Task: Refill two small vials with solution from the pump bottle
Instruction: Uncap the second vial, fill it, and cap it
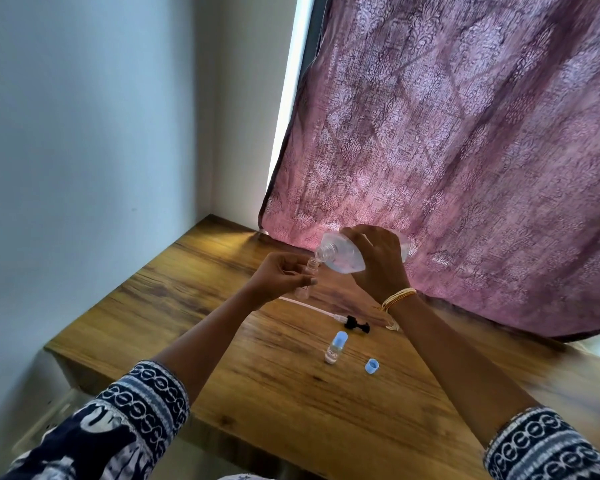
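Because the bottle (340,254) has a wide mouth and the vial (307,278) a very narrow one, the likeliest trouble here is overshoot. My right hand (378,261) is wrapped round the bottle's body and tips it nearly flat, neck to the left. My left hand (281,275) pinches the open vial upright, its mouth just under the bottle's lip. I cannot tell whether liquid is running yet.

If I tilt further, I expect a gulp rather than a trickle, spilling over my fingers and onto the counter (257,393) below. The vial is small and clear, so I could easily misjudge its level and overfill it. Wet fingers could also let it slip. Both hands are raised with nothing to steady them, so a small wobble would break the line-up.

The second vial (335,348) stands capped, nearer me and to the right. A loose blue cap (371,366) lies just right of it. The pump (355,323) lies on its side just beyond them, its tube pointing left.

The counter is wood-grain and fits into a corner. A pale wall (84,133) runs along its left, and a purple patterned curtain (465,133) hangs at the far right, with daylight at its edge.
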Available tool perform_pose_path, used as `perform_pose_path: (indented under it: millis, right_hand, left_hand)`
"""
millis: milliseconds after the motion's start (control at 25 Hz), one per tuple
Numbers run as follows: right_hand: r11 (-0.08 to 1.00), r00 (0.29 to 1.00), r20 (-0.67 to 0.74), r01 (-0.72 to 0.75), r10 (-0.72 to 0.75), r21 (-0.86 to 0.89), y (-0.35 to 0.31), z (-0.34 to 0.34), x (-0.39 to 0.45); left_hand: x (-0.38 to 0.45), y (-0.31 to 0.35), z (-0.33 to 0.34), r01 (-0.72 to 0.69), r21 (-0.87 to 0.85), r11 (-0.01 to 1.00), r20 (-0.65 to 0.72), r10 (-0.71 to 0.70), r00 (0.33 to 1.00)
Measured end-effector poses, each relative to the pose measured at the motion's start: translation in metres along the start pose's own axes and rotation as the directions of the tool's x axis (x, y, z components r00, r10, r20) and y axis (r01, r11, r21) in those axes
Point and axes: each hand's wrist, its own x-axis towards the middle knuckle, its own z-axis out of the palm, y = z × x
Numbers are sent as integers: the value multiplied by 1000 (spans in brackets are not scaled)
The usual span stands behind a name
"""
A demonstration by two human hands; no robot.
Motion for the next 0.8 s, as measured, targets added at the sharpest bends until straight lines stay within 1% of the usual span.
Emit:
perform_pose_path:
  millis: [280,800]
  right_hand:
    - [999,999,-30,18,-19,-26,0,-4,-1]
    - [992,999,33,30,-26,-119,2,-7,-1]
  left_hand:
    - [1,2,2,7,5,1000,18,-7,1000]
    - [0,3,6,-30,42,999,40,28,999]
